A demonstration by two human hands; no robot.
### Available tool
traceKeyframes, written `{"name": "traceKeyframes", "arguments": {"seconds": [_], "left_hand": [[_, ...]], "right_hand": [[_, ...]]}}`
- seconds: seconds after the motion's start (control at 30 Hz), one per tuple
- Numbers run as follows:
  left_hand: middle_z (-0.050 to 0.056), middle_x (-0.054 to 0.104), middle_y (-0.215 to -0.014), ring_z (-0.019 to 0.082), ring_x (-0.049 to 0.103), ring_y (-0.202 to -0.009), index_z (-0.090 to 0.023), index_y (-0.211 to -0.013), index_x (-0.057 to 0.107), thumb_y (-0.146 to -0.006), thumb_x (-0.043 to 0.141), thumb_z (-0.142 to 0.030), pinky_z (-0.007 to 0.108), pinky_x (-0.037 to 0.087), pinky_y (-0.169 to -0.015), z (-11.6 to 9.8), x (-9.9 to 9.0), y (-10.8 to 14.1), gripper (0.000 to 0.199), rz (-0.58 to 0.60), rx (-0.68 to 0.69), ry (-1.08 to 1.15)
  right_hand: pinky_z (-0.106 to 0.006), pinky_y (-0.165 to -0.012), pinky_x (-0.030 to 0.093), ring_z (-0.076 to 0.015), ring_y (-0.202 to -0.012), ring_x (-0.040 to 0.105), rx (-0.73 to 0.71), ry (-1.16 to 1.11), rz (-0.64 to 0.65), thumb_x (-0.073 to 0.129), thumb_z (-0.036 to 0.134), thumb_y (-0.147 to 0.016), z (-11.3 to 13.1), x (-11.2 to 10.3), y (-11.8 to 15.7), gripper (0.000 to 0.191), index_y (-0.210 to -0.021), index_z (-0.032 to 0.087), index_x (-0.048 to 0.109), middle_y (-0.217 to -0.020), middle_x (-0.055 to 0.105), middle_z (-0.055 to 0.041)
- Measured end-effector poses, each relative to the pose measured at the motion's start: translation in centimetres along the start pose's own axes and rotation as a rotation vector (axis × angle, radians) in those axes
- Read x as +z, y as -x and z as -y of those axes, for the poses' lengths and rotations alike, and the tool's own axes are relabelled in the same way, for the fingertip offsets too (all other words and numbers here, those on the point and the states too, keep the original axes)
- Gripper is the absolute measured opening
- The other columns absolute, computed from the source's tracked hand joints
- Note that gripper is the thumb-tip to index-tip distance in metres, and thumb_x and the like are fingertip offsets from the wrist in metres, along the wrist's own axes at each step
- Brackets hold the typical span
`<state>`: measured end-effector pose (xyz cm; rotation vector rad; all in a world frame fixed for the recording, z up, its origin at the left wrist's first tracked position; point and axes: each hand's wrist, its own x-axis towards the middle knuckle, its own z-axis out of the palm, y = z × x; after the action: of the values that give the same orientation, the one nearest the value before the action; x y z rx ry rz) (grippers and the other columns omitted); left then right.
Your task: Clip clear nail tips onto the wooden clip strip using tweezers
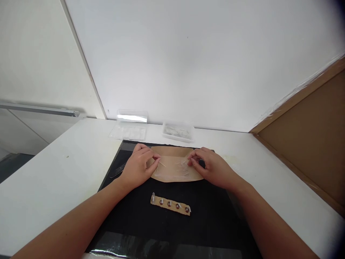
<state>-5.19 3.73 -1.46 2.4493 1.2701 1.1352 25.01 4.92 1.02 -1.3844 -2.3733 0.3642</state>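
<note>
A brown paper tray (169,151) lies across the far part of a black mat (129,219), with several thin pale slivers (185,173) inside it. My left hand (141,162) is over the tray's left end, thumb and forefinger pinched together. By those fingertips is a thin pale stick (162,164); whether it is held or lying there is unclear. At the right end my right hand (208,163) has its fingertips closed beside small clear pieces (183,164). What is in that pinch is too small to tell. Nearer me, a cardboard strip (174,205) carries a row of shiny round beads with small pale pieces.
Behind the mat stand an open clear plastic case (129,131) and a translucent box (178,132) of pale pieces. A dark flat object (117,171) rests left of my left hand. White wall closes the back; a brown board (309,144) stands at right.
</note>
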Motion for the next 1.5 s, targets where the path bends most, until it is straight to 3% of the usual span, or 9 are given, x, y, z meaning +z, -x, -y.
{"name": "traceKeyframes", "arguments": {"seconds": [0.23, 0.5, 0.63, 0.73, 0.83, 1.1, 1.5], "left_hand": [[0.005, 0.075, -0.094, 0.026, 0.056, -0.101, -0.020, -0.104, 0.072, -0.100, 0.060, -0.024, 0.041, 0.050, -0.090, 0.03, 0.00, 0.06, 0.013, 0.006, -0.007, -0.017], [0.004, 0.078, -0.095, 0.027, 0.056, -0.105, -0.021, -0.102, 0.074, -0.106, 0.052, -0.030, 0.041, 0.052, -0.091, -0.19, -0.16, -0.06, 0.025, 0.022, -0.085, 0.008], [0.004, 0.079, -0.097, 0.026, 0.056, -0.108, -0.021, -0.128, 0.070, -0.109, 0.046, -0.028, 0.042, 0.053, -0.095, 0.01, -0.04, -0.01, 0.031, 0.021, -0.096, 0.029], [0.004, 0.079, -0.102, 0.025, 0.056, -0.110, -0.020, -0.152, 0.052, -0.110, 0.040, -0.025, 0.043, 0.052, -0.102, 0.02, 0.10, 0.07, 0.044, 0.007, -0.114, 0.044], [0.005, 0.078, -0.104, 0.025, 0.056, -0.114, -0.018, -0.161, 0.037, -0.111, 0.035, -0.026, 0.045, 0.049, -0.107, -0.20, 0.14, 0.11, 0.051, 0.012, -0.160, 0.058], [0.007, 0.077, -0.106, 0.027, 0.054, -0.123, -0.017, -0.159, 0.038, -0.111, 0.034, -0.029, 0.048, 0.047, -0.110, -0.69, -0.01, 0.07, 0.050, 0.053, -0.208, 0.067], [0.007, 0.076, -0.106, 0.029, 0.054, -0.119, -0.019, -0.155, 0.041, -0.108, 0.037, -0.023, 0.048, 0.052, -0.100, -0.35, 0.12, 0.27, 0.048, 0.050, -0.190, 0.110]], "right_hand": [[-0.042, -0.085, 0.054, -0.0255, -0.102, 0.066, 0.002, -0.019, -0.141, 0.050, 0.030, -0.103, -0.39, 0.06, -0.03, 0.016, -0.110, 0.028, 0.065, -0.103, 0.076, -0.0037], [-0.042, -0.087, 0.053, -0.0254, -0.100, 0.066, -0.018, -0.036, -0.060, 0.051, 0.033, -0.103, -0.50, 0.21, -0.02, 0.017, -0.104, 0.030, 0.068, -0.100, 0.076, -0.0025], [-0.042, -0.089, 0.053, -0.0251, -0.100, 0.065, -0.042, -0.064, -0.082, 0.052, 0.032, -0.103, -0.41, 0.23, 0.04, 0.015, -0.109, 0.030, 0.065, -0.102, 0.078, -0.0008], [-0.044, -0.091, 0.052, -0.0257, -0.102, 0.065, -0.059, -0.085, -0.091, 0.051, 0.032, -0.104, -0.16, 0.37, 0.02, 0.016, -0.114, 0.030, 0.063, -0.102, 0.079, -0.0009], [-0.043, -0.091, 0.052, -0.0254, -0.102, 0.065, -0.047, -0.092, -0.055, 0.050, 0.033, -0.105, 0.20, 0.66, -0.03, 0.017, -0.113, 0.030, 0.064, -0.103, 0.078, -0.0009], [-0.044, -0.091, 0.051, -0.0254, -0.103, 0.064, 0.012, -0.105, -0.034, 0.047, 0.036, -0.106, 0.32, 0.77, -0.06, 0.021, -0.111, 0.030, 0.067, -0.105, 0.076, -0.0031], [-0.043, -0.092, 0.050, -0.0245, -0.106, 0.063, -0.007, -0.110, -0.020, 0.050, 0.033, -0.105, -0.04, 0.97, -0.12, 0.016, -0.112, 0.032, 0.064, -0.108, 0.078, 0.0022]]}}
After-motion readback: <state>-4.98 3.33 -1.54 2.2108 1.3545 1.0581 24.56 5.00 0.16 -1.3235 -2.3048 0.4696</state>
